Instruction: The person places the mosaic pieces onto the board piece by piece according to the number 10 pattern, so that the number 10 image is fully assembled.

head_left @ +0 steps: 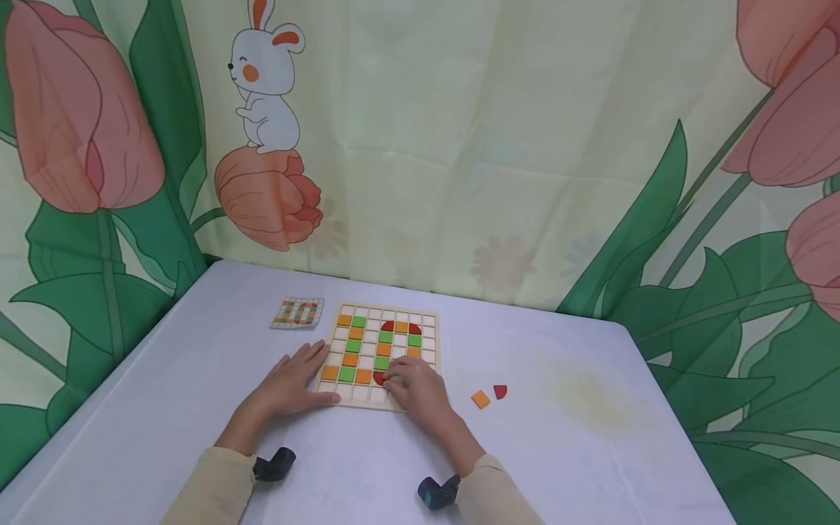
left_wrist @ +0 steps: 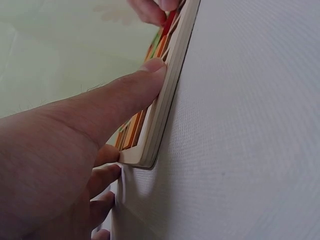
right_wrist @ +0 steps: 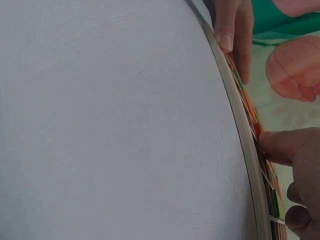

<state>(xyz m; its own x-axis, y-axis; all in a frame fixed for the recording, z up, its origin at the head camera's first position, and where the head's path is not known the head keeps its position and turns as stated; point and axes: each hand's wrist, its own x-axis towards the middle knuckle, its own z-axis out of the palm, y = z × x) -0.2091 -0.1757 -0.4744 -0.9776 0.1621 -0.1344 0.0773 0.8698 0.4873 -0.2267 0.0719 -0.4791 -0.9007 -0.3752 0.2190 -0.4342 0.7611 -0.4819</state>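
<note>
A wooden grid board [head_left: 359, 391] lies on the table, with orange, green and red tiles in some squares. My left hand [head_left: 289, 383] rests at its left side, fingers extended along the edge. In the left wrist view the left thumb [left_wrist: 145, 80] presses on the front rim. Over the lower middle of the board, my right hand [head_left: 416, 390] has its thumb and fingers pinched at a red quarter-circle tile [head_left: 378, 378]. The right thumb [right_wrist: 280, 144] touches near that tile in the right wrist view. The right hand covers the squares beneath it.
An orange square tile [head_left: 481, 399] and another red quarter-circle tile [head_left: 501, 392] lie right of the board. A small printed pattern card [head_left: 297, 313] lies at the board's upper left. Behind the white-covered table [head_left: 558, 467] hangs a curtain [head_left: 525, 146] with tulips and a rabbit.
</note>
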